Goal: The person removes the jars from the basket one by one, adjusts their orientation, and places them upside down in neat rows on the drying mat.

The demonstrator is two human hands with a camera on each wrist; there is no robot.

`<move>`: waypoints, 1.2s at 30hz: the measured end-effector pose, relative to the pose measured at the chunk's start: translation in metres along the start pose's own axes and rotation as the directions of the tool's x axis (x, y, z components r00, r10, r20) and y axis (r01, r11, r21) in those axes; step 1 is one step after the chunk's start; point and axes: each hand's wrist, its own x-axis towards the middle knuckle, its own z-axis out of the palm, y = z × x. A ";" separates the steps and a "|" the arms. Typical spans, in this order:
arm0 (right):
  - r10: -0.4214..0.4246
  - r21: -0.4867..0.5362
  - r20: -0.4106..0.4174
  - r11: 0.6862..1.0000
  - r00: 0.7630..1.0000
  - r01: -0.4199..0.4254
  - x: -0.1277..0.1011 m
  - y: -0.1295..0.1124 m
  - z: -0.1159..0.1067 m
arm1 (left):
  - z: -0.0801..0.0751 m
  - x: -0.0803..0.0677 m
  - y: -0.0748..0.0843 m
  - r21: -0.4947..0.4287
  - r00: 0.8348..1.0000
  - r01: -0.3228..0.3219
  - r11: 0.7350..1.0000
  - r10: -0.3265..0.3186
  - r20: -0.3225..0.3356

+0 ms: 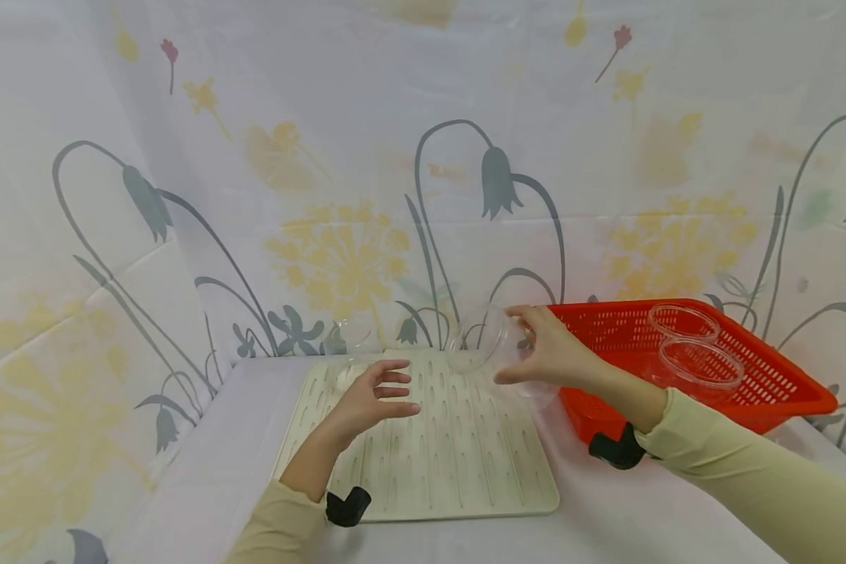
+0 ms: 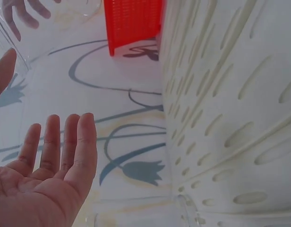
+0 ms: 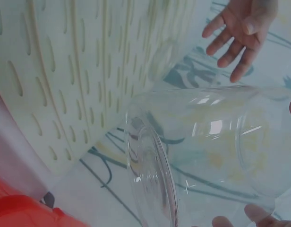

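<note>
My right hand (image 1: 529,348) grips a clear plastic bowl (image 1: 475,341) by its base and holds it tilted on its side above the far edge of a cream slotted drying mat (image 1: 423,454). In the right wrist view the bowl (image 3: 207,142) fills the frame, its rim turned toward the mat (image 3: 65,71). My left hand (image 1: 393,389) hovers open over the mat's left part, palm toward the bowl and holding nothing. The left wrist view shows its straight fingers (image 2: 65,146). A second clear bowl (image 1: 352,345) stands at the mat's back left corner.
A red perforated basket (image 1: 782,384) sits to the right of the mat, holding two clear bowls (image 1: 701,368). A flower-print cloth covers the table and rises as a backdrop close behind the mat. The red basket (image 2: 133,23) also shows in the left wrist view.
</note>
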 end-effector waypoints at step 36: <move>-0.048 -0.140 0.046 0.989 0.998 0.054 0.002 -0.007 0.040 | 0.041 0.017 0.026 0.008 0.995 -0.073 0.997 0.072 0.064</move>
